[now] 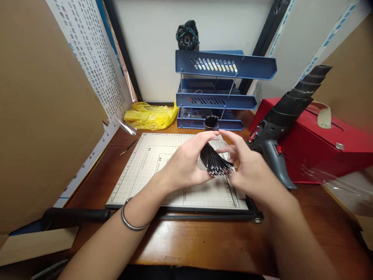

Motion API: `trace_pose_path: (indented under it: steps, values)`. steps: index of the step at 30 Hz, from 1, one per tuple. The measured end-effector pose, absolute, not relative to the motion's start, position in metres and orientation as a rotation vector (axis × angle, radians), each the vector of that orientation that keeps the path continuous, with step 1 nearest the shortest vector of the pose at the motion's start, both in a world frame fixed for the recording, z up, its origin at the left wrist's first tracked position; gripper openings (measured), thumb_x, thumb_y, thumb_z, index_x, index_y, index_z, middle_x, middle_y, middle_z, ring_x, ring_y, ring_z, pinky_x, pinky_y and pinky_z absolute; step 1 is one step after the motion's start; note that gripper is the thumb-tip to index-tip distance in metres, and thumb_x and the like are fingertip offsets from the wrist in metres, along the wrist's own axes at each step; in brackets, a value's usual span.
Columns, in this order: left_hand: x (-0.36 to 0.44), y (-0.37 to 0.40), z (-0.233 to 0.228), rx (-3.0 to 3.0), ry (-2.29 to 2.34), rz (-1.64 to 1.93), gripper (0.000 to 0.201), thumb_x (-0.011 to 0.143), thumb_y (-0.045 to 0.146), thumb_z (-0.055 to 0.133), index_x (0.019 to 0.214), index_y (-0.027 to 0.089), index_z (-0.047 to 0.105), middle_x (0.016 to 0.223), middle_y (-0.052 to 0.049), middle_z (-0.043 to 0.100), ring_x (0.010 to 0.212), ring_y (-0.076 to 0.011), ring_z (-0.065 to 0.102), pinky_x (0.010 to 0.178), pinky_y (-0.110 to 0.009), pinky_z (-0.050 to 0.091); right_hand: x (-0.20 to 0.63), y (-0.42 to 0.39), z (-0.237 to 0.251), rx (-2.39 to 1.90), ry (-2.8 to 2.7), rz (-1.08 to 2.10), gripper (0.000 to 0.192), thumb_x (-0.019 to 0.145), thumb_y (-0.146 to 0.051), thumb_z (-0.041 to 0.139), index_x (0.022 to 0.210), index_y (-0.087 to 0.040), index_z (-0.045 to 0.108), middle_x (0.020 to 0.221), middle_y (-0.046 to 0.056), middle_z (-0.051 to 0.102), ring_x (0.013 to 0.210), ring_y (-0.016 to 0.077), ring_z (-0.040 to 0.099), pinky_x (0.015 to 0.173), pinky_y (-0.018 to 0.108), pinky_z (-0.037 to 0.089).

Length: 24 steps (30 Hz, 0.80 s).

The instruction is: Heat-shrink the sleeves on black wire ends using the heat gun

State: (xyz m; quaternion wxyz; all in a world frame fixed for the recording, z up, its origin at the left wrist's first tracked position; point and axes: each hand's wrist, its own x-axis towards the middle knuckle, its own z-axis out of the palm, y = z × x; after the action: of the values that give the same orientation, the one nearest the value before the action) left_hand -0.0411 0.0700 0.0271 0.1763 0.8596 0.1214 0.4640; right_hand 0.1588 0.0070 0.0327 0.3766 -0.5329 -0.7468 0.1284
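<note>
**Bundle of black wires held between two hands over a cutting mat**

Above the pale gridded cutting mat (151, 171) on a brown wooden desk, the left hand (186, 163) and the right hand (247, 171) close from either side on a thick bundle of thin black wires (215, 160). The bundle's long axis slants from upper left down to lower right, its tips fanning toward the right hand's fingers (a clear round container (219, 144) sits just behind). Left fingers curl around the upper end; right fingers pinch the lower. A grey-handled heat gun (279, 124) rests to the right, well apart.
</note>
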Motion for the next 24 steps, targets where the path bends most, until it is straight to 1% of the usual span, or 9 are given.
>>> trace_pose_path:
  steps: [2,3,5,7,9,12,17,21,24]
  values:
    - [-0.041,0.070,0.027,2.426,0.467,1.354,0.062,0.077,0.025,0.080,0.132,0.017,0.051,0.136,-0.018,0.064,0.128,-0.0280,0.062,0.110,-0.046,0.052,0.163,0.006,0.059,-1.535,-1.895,0.182,0.051,0.082,-0.014,0.064,0.132,-0.025,0.062,0.094,0.004,0.078,0.060,0.0158,0.064,0.057,0.031,0.050]
    - [-0.041,0.071,0.027,2.426,0.529,1.369,0.062,0.077,0.023,0.080,0.131,0.017,0.052,0.134,-0.017,0.065,0.127,-0.0279,0.063,0.110,-0.046,0.052,0.165,0.007,0.074,-1.575,-1.876,0.084,0.040,0.084,-0.016,0.064,0.123,-0.024,0.068,0.090,0.005,0.077,0.060,0.0163,0.064,0.055,0.031,0.048]
    - [-0.041,0.071,0.027,2.433,0.641,1.386,0.061,0.076,0.021,0.080,0.131,0.017,0.053,0.130,-0.015,0.067,0.123,-0.0279,0.065,0.107,-0.046,0.053,0.163,0.011,0.101,-1.565,-1.902,-0.009,0.022,0.086,-0.023,0.067,0.106,-0.023,0.076,0.076,0.004,0.074,0.057,0.0167,0.062,0.051,0.030,0.045]
    - [-0.041,0.071,0.027,2.435,0.753,1.407,0.061,0.075,0.021,0.079,0.130,0.019,0.053,0.129,-0.013,0.068,0.120,-0.0283,0.066,0.105,-0.047,0.055,0.156,0.017,0.122,-1.497,-1.980,0.035,0.009,0.086,-0.027,0.069,0.088,-0.023,0.078,0.065,0.002,0.070,0.050,0.0153,0.059,0.046,0.029,0.042]
    - [-0.042,0.070,0.026,2.415,0.864,1.439,0.059,0.076,0.022,0.078,0.129,0.021,0.053,0.127,-0.011,0.069,0.116,-0.0286,0.067,0.101,-0.047,0.056,0.145,0.021,0.133,-1.463,-2.081,0.123,0.013,0.084,-0.027,0.070,0.075,-0.024,0.077,0.061,0.001,0.070,0.048,0.0154,0.060,0.043,0.029,0.041]
    - [-0.042,0.070,0.026,2.379,0.979,1.482,0.053,0.078,0.022,0.074,0.127,0.021,0.053,0.123,-0.010,0.070,0.113,-0.0287,0.068,0.096,-0.047,0.058,0.128,0.020,0.134,-1.450,-2.090,0.025,0.019,0.085,-0.031,0.069,0.069,-0.023,0.076,0.056,0.002,0.066,0.046,0.0147,0.055,0.043,0.030,0.037]
    - [-0.044,0.071,0.025,2.421,0.940,1.506,0.055,0.077,0.017,0.067,0.130,0.019,0.050,0.128,-0.013,0.068,0.119,-0.0294,0.066,0.102,-0.048,0.056,0.114,0.009,0.124,-1.589,-2.103,-0.152,0.032,0.079,-0.044,0.079,0.057,-0.025,0.066,0.048,0.003,0.053,0.044,0.0151,0.043,0.049,0.033,0.028]
    - [-0.044,0.070,0.026,2.429,0.878,1.510,0.057,0.076,0.014,0.063,0.132,0.021,0.049,0.131,-0.012,0.066,0.123,-0.0282,0.064,0.106,-0.048,0.054,0.111,0.012,0.118,-1.662,-2.093,-0.154,0.030,0.074,-0.044,0.082,0.059,-0.024,0.066,0.054,0.003,0.053,0.046,0.0158,0.045,0.052,0.033,0.026]
    - [-0.043,0.068,0.027,2.435,0.841,1.518,0.055,0.078,0.013,0.062,0.132,0.021,0.049,0.132,-0.012,0.066,0.124,-0.0267,0.064,0.108,-0.046,0.053,0.113,0.017,0.114,-1.666,-2.095,-0.231,0.032,0.074,-0.048,0.082,0.061,-0.023,0.066,0.054,0.003,0.054,0.044,0.0141,0.042,0.050,0.033,0.024]
